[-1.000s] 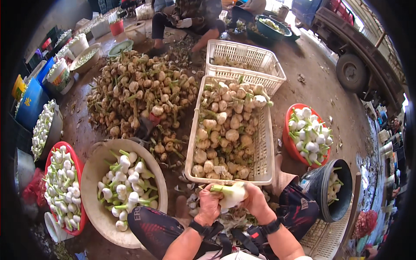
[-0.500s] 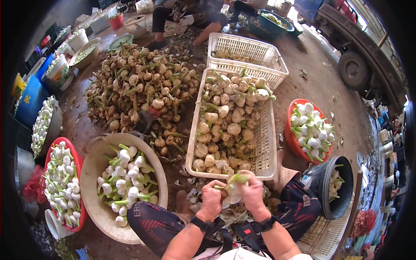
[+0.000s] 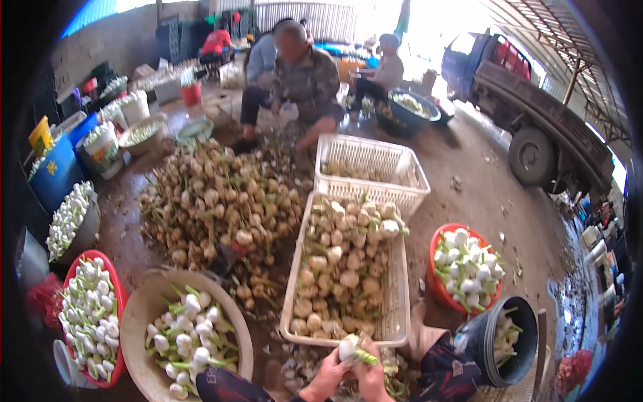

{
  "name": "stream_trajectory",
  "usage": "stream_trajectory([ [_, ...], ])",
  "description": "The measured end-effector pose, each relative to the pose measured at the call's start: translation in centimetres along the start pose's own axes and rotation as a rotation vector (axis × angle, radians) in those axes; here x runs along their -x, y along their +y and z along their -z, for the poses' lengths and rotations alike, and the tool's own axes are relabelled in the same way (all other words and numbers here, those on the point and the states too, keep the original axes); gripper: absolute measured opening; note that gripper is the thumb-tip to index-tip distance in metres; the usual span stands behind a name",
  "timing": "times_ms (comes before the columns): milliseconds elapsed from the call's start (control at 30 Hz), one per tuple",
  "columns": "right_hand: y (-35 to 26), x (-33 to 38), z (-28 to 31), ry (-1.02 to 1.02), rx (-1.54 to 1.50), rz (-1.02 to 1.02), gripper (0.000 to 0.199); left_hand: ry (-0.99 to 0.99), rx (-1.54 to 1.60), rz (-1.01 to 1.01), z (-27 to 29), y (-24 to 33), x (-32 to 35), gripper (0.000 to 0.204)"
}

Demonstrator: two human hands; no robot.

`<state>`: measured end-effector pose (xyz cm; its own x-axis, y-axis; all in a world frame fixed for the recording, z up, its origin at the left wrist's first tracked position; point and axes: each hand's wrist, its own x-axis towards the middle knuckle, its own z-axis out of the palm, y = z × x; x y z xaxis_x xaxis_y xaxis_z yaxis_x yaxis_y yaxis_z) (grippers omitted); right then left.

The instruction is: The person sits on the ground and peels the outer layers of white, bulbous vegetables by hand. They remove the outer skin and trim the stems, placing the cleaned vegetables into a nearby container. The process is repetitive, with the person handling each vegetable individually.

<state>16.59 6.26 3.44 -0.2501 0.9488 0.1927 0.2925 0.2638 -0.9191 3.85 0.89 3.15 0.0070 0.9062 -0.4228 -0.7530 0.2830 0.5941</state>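
Low in the middle, my left hand [image 3: 326, 376] has its fingers closed round a garlic bulb [image 3: 348, 348], white and smooth with a short green stem. My right hand [image 3: 370, 376] is closed against the bulb's stem side, its fingers partly hidden. Just beyond both hands stands a long white plastic crate [image 3: 404, 295], part filled with unpeeled, brownish garlic [image 3: 349, 279]. Torn garlic skins [image 3: 301, 365] lie on the floor around my hands. By my left knee is a wide pale tub [image 3: 136, 355] holding peeled white garlic with green stems.
A big heap of unpeeled garlic [image 3: 214, 201] lies left of the crate. Red basins of white garlic stand at far left [image 3: 122, 301] and right [image 3: 435, 268]. A dark bucket [image 3: 482, 335] is near my right knee. A person [image 3: 301, 80] sits beyond; a truck [image 3: 536, 127] stands back right.
The view has tilted up, so my hands sit lower in the picture. Between them, the bulb, blurred with loose skin before, now shows a smooth white side and its green stem points right.
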Motion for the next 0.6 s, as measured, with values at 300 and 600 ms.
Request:
stream_trajectory([
  [300, -5.4, -3.7, 3.4, -0.506, 0.467, 0.350, 0.023, 0.025, -0.556, -0.311, -0.8, 3.7, 1.4, 0.042],
  [600, -2.5, -2.9, 3.3, -0.617, 0.750, 0.417, 0.016, 0.038, -1.075, -0.503, 0.3, 2.9, 0.6, 0.040],
])
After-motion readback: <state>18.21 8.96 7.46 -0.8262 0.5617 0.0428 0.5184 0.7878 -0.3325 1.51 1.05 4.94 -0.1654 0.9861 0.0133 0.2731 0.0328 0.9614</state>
